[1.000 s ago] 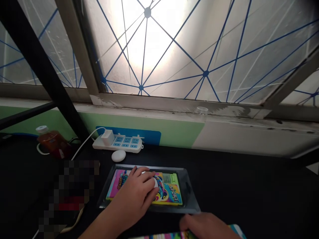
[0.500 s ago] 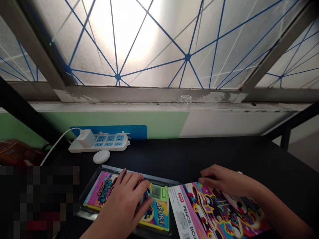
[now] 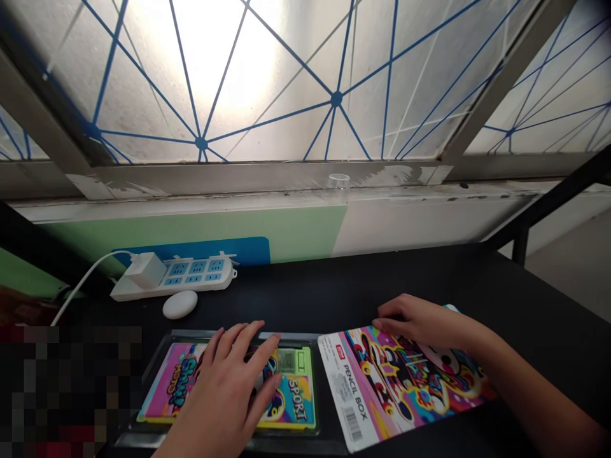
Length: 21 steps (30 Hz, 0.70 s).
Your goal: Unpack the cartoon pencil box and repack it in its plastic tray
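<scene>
A colourful pencil box lies in a clear plastic tray on the black table. My left hand rests flat on it with the fingers spread. To its right lies a printed card marked "PENCIL BOX". My right hand lies on the card's far edge, fingers bent over it.
A white power strip with a plugged adapter and cable sits by the green wall panel, a white oval object before it. A clear cup stands on the window sill. A blurred patch covers the lower left. A black frame bar runs at right.
The view has swung right and down. My right hand brought the printed card up beside the tray and laid it flat. My left hand stays on the pencil box.
</scene>
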Each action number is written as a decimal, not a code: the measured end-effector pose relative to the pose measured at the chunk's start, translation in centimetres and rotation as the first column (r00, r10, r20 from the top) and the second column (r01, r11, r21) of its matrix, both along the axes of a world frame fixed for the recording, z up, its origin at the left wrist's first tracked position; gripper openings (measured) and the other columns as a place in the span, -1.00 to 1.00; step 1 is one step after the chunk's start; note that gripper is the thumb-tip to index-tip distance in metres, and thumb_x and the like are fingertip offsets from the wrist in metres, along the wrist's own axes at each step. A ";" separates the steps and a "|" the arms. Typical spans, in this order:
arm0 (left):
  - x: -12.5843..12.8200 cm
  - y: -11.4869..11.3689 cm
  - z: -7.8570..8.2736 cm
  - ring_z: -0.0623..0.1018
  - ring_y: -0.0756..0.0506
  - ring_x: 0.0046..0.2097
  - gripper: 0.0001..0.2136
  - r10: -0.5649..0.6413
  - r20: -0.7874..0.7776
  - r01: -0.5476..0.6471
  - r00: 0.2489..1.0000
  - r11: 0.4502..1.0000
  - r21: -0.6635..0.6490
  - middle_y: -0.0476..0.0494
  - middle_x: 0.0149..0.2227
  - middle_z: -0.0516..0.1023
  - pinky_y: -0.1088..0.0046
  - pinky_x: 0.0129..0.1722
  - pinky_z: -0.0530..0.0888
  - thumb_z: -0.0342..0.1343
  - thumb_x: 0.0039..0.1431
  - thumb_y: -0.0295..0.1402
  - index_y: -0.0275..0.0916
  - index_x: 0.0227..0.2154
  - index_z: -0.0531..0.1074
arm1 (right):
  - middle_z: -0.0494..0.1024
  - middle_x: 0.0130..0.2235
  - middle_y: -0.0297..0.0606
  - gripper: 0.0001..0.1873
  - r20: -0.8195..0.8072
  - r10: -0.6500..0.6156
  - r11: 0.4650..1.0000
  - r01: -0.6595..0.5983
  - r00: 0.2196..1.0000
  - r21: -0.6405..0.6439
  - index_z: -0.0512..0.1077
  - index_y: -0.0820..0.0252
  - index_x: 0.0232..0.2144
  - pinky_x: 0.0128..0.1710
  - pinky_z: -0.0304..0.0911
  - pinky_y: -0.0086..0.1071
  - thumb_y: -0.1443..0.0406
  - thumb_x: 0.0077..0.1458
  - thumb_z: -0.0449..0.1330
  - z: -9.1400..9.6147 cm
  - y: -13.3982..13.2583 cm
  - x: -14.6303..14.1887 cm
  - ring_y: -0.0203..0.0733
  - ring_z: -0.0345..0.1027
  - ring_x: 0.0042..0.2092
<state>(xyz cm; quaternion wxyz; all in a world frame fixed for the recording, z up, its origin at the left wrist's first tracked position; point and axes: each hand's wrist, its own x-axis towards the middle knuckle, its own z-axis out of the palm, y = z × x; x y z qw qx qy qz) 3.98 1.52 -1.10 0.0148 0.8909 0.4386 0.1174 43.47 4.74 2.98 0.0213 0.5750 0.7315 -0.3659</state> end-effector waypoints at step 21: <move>0.3 -0.3 0.5 0.35 -0.37 0.36 -0.59 0.022 -0.031 -0.025 0.999 0.995 -0.098 -0.09 0.38 0.36 -0.39 0.23 0.32 -0.08 0.48 -0.15 0.16 0.32 0.32 | 0.35 -0.55 -0.35 -0.44 -0.002 -0.004 0.979 0.004 1.000 0.201 0.32 0.09 -0.56 -0.35 0.12 -0.34 -0.15 0.28 0.05 -0.2 1.1 0.8 -0.15 0.25 -0.39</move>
